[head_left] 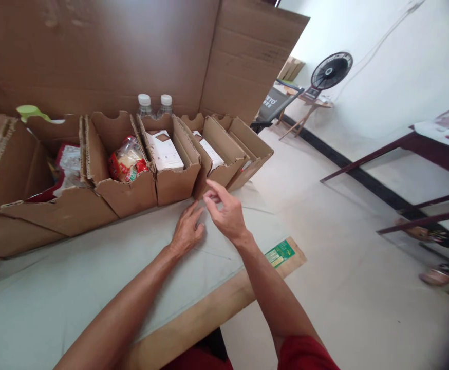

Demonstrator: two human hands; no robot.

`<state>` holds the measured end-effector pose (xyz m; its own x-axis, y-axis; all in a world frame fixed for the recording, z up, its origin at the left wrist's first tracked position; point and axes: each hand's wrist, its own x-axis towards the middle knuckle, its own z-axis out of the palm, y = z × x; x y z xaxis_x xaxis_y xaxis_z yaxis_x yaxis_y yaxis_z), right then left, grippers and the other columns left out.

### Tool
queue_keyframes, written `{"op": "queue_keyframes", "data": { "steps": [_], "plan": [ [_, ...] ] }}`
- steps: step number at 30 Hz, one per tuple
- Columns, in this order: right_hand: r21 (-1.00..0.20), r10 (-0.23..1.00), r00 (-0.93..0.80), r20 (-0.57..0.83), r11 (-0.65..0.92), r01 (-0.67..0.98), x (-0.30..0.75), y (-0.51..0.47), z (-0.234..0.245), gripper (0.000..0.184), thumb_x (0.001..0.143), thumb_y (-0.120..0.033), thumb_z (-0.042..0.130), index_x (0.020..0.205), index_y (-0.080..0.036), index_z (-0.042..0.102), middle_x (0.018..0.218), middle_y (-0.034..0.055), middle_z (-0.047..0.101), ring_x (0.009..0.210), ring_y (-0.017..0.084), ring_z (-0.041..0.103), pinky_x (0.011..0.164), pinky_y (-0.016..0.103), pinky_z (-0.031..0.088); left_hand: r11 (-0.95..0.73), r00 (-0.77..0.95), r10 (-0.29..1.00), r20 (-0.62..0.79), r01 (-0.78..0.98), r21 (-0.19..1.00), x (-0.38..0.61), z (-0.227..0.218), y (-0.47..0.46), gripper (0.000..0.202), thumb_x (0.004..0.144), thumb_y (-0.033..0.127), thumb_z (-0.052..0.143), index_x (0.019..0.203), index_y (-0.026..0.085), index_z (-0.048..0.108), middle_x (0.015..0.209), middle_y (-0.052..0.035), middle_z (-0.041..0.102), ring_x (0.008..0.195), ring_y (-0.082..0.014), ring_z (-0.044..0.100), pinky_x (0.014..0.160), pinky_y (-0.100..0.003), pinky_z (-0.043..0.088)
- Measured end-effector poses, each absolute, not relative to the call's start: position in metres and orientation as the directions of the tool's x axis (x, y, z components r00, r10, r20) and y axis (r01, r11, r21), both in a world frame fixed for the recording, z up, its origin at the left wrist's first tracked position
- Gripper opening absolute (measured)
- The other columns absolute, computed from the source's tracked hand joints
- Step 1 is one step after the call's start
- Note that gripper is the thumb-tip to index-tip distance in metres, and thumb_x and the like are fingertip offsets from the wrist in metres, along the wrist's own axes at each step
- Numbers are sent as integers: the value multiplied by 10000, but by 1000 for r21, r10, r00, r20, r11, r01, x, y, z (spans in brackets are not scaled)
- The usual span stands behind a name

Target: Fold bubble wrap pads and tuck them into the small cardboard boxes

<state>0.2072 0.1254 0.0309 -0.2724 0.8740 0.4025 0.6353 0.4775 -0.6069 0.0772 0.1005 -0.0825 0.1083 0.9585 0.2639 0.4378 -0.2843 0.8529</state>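
Observation:
My left hand [188,228] rests on the grey-white tabletop [105,277], fingers stretched toward the row of cardboard bins and nothing in its grasp. Just to its right, my right hand [226,210] is raised over the table with the index finger extended and the other fingers loosely bent. I see nothing held in it. The fingertips are close to the front of a cardboard bin [230,169] containing a white box [211,149]. One bin to the left holds another white box [165,151]. Further left, a bin contains a red-and-clear food packet [127,162].
A tall cardboard panel [124,46] stands behind the bins, with two white-capped bottles [144,103] before it. A green label [282,253] marks the table's right edge. Beyond are a fan [331,71], a dark-legged table [436,151] and another person's feet [436,277].

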Motion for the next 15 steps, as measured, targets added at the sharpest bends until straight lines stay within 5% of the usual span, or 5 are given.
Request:
{"op": "queue_keyframes", "data": {
  "steps": [3, 8, 12, 15],
  "plan": [
    [-466, 872, -406, 274, 490, 737, 165, 141, 73, 577, 980, -246, 525, 1553, -250, 456, 970, 10, 793, 879, 197, 737, 885, 325, 547, -258, 94, 966, 242, 449, 855, 78, -75, 92, 532, 785, 93, 601, 1303, 177, 685, 1493, -144, 599, 1389, -341, 551, 1088, -536, 539],
    [-187, 904, -414, 102, 426, 885, 131, 147, 103, 316, 988, -228, 491, 1220, -211, 705, 1066, 112, 804, 1016, 289, 743, 813, 343, 499, -191, 42, 980, 194, 465, 864, 55, -58, 46, 415, 813, 153, 621, 1216, 161, 720, 1511, -195, 570, 1271, -346, 641, 766, -409, 646],
    [-235, 891, -433, 139, 454, 859, 178, 92, 98, 250, 965, -212, 503, 1097, -212, 716, 934, 70, 806, 848, 244, 738, 734, 318, 462, -134, -69, 980, 185, 456, 880, 21, -42, -9, 390, 915, 242, 538, 1269, 180, 691, 1472, -188, 594, 1321, -345, 607, 631, -318, 609],
    [-308, 832, -508, 222, 554, 774, 250, 35, 94, 175, 911, -187, 541, 941, -225, 709, 774, 21, 754, 714, 201, 669, 717, 309, 463, -64, -194, 967, 165, 442, 895, -2, -36, -49, 432, 936, 330, 568, 1348, 219, 639, 1387, -150, 651, 1246, -316, 648, 760, -376, 628]
  ]
}}
